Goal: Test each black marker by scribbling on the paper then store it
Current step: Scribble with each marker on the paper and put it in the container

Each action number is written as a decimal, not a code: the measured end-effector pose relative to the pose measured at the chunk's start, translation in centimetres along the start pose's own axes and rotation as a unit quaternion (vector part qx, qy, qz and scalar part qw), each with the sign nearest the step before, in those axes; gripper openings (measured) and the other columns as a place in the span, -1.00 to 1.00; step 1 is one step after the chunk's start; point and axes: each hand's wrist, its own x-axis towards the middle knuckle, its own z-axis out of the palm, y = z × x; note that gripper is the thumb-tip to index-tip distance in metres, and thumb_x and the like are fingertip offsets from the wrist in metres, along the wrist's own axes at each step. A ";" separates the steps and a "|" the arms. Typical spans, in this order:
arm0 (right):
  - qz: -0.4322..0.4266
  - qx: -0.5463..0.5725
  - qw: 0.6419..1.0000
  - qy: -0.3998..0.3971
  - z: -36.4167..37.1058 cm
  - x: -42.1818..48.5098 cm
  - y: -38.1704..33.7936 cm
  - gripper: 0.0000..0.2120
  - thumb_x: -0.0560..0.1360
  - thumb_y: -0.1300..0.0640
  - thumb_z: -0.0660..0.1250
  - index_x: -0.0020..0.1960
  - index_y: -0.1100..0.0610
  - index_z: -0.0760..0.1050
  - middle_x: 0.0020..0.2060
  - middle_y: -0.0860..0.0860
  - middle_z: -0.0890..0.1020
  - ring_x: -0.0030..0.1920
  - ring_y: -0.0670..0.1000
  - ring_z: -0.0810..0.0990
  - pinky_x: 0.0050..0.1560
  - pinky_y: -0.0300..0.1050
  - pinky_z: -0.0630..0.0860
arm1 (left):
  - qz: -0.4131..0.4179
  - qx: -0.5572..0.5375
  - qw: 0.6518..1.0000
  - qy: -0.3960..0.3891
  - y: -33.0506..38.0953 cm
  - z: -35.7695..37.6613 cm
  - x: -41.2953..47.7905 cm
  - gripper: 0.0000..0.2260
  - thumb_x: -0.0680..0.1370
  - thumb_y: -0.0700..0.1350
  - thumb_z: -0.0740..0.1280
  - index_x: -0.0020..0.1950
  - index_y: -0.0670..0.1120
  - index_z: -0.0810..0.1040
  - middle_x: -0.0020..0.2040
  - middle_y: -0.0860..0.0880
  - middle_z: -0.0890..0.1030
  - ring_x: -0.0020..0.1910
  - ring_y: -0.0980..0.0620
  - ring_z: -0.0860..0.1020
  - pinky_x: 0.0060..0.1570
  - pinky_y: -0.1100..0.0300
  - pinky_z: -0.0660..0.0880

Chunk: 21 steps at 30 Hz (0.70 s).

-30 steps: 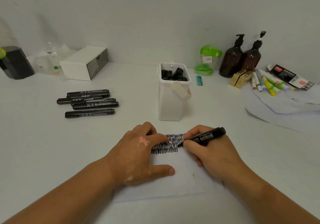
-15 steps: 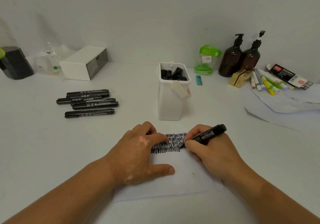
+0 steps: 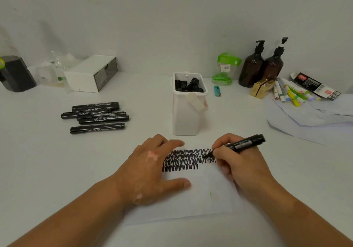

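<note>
White tabletop [image 3: 47, 170] against a pale wall fills the head view. The left hand [image 3: 152, 168] lies spread flat on the paper [image 3: 200, 204], fingers straight, pinning it down. The right hand [image 3: 240, 162] pinches a marker [image 3: 242, 143] low on its barrel. Its tip touches the paper at the right end of the scribbles [image 3: 187, 159], which lie between the two hands.

The marker looks light, stiff and smooth. A grip near the tip suits writing, and I judge mid-barrel better for dropping it in.

Just beyond both hands stands a white tub [image 3: 186, 116] holding several black markers [image 3: 188, 86] on end. Well beyond the left hand, to its left, capped markers [image 3: 97, 115] lie side by side, likely untested.
</note>
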 end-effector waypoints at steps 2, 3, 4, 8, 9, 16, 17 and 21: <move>0.012 0.096 0.995 0.016 -0.5 0.1 -0.2 -0.91 0.31 0.12 0.41 -0.20 0.07 0.57 -0.49 0.07 0.53 -0.53 -0.01 0.40 -0.57 -0.22 0.27 | -0.015 -0.075 0.996 0.037 0.0 -0.6 0.1 -0.47 0.47 0.13 0.39 0.40 0.23 0.29 0.15 0.22 0.42 0.10 0.30 0.38 0.12 0.37 0.36; 0.010 0.115 0.993 0.022 -0.7 0.2 -0.3 -0.91 0.33 0.11 0.42 -0.20 0.08 0.56 -0.47 0.09 0.55 -0.52 -0.01 0.41 -0.57 -0.20 0.28 | -0.028 -0.126 0.990 0.055 0.0 -0.9 0.2 -0.54 0.49 -0.03 0.35 0.34 0.21 0.32 0.11 0.24 0.45 0.05 0.28 0.40 0.02 0.43 0.36; 0.001 0.119 0.993 0.026 -0.9 0.2 -0.3 -0.90 0.34 0.08 0.44 -0.21 0.08 0.55 -0.46 0.09 0.57 -0.52 0.00 0.43 -0.57 -0.19 0.31 | -0.038 -0.173 0.981 0.072 -0.1 -1.2 0.3 -0.57 0.47 -0.15 0.28 0.28 0.19 0.35 0.05 0.25 0.48 -0.01 0.25 0.42 -0.07 0.46 0.37; -0.032 0.096 0.994 0.028 -1.4 0.3 -0.3 -0.88 0.36 0.06 0.51 -0.18 0.08 0.63 -0.48 0.07 0.52 -0.49 0.02 0.44 -0.51 -0.18 0.39 | -0.048 -0.258 0.956 0.132 -0.4 -1.4 0.4 -0.52 0.55 -0.38 0.18 0.21 0.22 0.41 -0.01 0.24 0.57 -0.19 0.14 0.55 -0.21 0.38 0.49; -0.033 0.101 0.994 0.026 -1.5 0.3 -0.4 -0.90 0.37 0.10 0.52 -0.15 0.08 0.65 -0.47 0.08 0.52 -0.47 0.02 0.45 -0.49 -0.18 0.41 | -0.046 -0.283 0.948 0.142 -0.4 -1.3 0.4 -0.53 0.58 -0.35 0.23 0.21 0.24 0.40 0.07 0.25 0.59 -0.12 0.12 0.60 -0.12 0.28 0.56; 0.001 0.263 0.964 -0.027 -1.5 0.2 -1.0 -0.91 0.40 0.16 0.34 -0.24 0.13 0.61 -0.43 0.18 0.57 -0.49 0.07 0.49 -0.53 -0.13 0.43 | -0.083 -0.356 0.918 0.153 -0.7 -0.8 0.9 -0.73 0.36 -0.14 0.58 -0.03 0.16 0.67 0.17 0.24 0.64 -0.05 0.09 0.70 -0.03 0.20 0.64; -0.007 0.249 0.968 -0.030 -1.5 0.1 -1.1 -0.91 0.40 0.16 0.35 -0.27 0.12 0.59 -0.45 0.17 0.56 -0.51 0.06 0.47 -0.54 -0.13 0.42 | -0.077 -0.349 0.921 0.156 -0.7 -0.7 0.9 -0.75 0.36 -0.11 0.58 -0.04 0.16 0.69 0.18 0.27 0.63 -0.03 0.11 0.69 -0.02 0.26 0.62; -0.052 0.197 0.979 -0.033 -1.6 -0.1 -1.1 -0.93 0.39 0.17 0.42 -0.24 0.11 0.66 -0.47 0.11 0.55 -0.51 0.03 0.47 -0.51 -0.15 0.43 | -0.056 -0.301 0.942 0.139 -0.4 -0.7 0.6 -0.75 0.43 -0.05 0.52 0.00 0.28 0.68 -0.08 0.26 0.71 -0.09 0.24 0.68 -0.10 0.46 0.53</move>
